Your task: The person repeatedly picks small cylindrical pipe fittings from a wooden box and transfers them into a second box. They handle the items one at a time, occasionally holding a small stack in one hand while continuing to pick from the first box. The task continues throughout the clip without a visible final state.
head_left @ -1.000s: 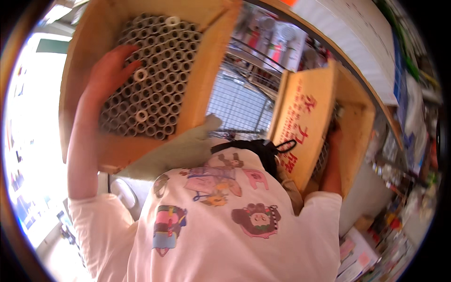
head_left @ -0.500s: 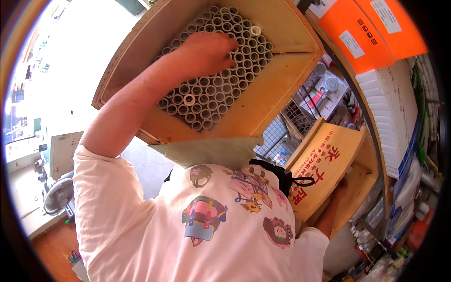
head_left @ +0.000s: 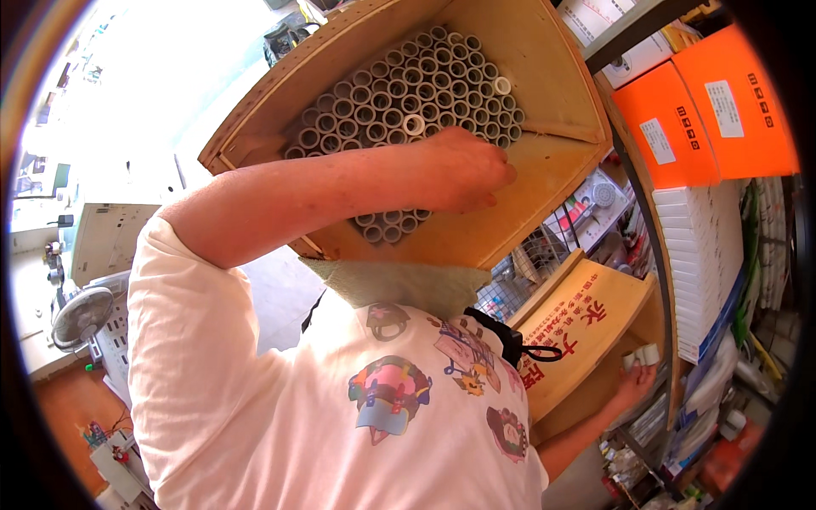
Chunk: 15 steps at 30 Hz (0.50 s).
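My left hand (head_left: 466, 170) hangs over a wooden box (head_left: 416, 242) with its fingers curled in. Whether anything is between them is hidden. Standing on end and packed side by side inside that box are many short grey pipe pieces (head_left: 374, 132); two look whiter than the rest. My left forearm hides part of the rows. At the lower right, my right hand (head_left: 636, 380) grips a few short white pipe pieces (head_left: 640, 356). It is at the open side of a second, lighter wooden box (head_left: 578, 327) with red lettering.
Orange cartons (head_left: 671, 119) sit on the right above a stack of white boxes (head_left: 684, 263). A dark metal shelf post (head_left: 654, 217) runs beside the boxes. A wire rack (head_left: 518, 289) is between the two wooden boxes. On the left is a grey fan (head_left: 82, 317).
My left hand has moved right and nearer across the box. My right hand has come out from the second box, and white pipe pieces now show in it. The whole view has shifted slightly.
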Motion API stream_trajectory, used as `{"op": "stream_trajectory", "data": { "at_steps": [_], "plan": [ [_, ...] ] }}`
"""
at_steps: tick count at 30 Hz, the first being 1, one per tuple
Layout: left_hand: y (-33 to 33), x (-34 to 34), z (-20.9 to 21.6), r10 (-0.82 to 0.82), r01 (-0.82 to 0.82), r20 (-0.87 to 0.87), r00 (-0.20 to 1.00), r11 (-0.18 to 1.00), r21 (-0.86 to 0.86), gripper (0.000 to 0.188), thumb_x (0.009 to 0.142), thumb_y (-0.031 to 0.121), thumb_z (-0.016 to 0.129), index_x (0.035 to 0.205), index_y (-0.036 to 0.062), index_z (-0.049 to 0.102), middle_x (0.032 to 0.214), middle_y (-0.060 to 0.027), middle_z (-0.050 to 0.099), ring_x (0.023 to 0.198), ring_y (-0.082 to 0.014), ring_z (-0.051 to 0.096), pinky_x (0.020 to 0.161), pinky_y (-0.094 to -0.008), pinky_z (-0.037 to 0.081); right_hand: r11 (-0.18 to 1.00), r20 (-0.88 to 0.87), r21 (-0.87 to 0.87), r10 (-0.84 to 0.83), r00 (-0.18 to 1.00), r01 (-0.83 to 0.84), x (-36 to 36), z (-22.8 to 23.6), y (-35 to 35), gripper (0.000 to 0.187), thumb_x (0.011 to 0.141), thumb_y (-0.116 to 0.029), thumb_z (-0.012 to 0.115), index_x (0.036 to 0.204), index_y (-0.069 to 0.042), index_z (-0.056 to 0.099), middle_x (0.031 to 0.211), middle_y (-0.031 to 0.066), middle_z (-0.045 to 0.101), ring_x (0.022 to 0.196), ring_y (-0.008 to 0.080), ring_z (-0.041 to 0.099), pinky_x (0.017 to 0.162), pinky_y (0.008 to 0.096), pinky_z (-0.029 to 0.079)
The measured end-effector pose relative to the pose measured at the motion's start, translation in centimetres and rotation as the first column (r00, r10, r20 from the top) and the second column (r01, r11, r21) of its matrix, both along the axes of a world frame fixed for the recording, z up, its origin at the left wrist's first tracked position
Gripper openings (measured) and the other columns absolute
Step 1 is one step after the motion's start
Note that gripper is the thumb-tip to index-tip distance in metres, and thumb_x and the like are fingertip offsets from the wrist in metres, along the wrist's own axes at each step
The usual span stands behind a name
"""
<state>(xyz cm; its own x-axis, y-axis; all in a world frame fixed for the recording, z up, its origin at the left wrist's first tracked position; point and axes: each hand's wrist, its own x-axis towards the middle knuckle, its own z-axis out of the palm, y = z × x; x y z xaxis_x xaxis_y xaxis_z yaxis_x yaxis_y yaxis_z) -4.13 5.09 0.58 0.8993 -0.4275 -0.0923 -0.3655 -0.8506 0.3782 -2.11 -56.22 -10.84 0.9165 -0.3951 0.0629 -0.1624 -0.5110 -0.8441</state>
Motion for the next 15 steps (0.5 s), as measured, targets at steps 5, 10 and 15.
{"op": "stream_trajectory", "data": {
  "at_steps": [5,10,15],
  "plan": [
    [-0.7,-0.1,0.6,0.035,-0.034,0.004,0.999,0.986,-0.162,0.033,0.081,0.023,0.064,0.106,0.0027,0.058,0.096,-0.0148,0.062,0.09,-0.0321,0.061,0.076,-0.0422,0.049,0.988,0.176,0.001,0.15,0.973,-0.153,0.5,9.5,13.3,0.036,0.09,-0.012,0.06,0.124,-0.001,0.051,0.113,0.0095,0.061,0.095,0.0147,0.06,0.068,0.0265,0.054],
    [-1.7,0.3,1.5,0.078,-0.093,-0.054,0.996,0.91,-0.403,0.04,0.082,0.027,0.063,0.114,0.003,0.056,0.102,-0.0174,0.064,0.095,-0.0322,0.062,0.078,-0.041,0.049,0.887,0.281,0.063,0.424,0.861,-0.457,2.0,13.3,23.3,0.031,0.09,-0.006,0.059,0.12,0.0,0.053,0.108,0.0085,0.062,0.093,0.0133,0.061,0.064,0.022,0.052],
    [-4.2,0.2,3.2,0.147,-0.389,-0.362,0.921,0.439,-0.81,0.054,0.09,0.041,0.056,0.126,0.0021,0.046,0.107,-0.011,0.057,0.097,-0.021,0.057,0.084,-0.0323,0.046,0.702,0.334,0.145,0.628,0.702,-0.697,3.4,14.7,32.0,0.028,0.087,0.004,0.059,0.115,0.002,0.056,0.104,0.0086,0.063,0.086,0.0115,0.061,0.067,0.0224,0.052]
  ]
}}
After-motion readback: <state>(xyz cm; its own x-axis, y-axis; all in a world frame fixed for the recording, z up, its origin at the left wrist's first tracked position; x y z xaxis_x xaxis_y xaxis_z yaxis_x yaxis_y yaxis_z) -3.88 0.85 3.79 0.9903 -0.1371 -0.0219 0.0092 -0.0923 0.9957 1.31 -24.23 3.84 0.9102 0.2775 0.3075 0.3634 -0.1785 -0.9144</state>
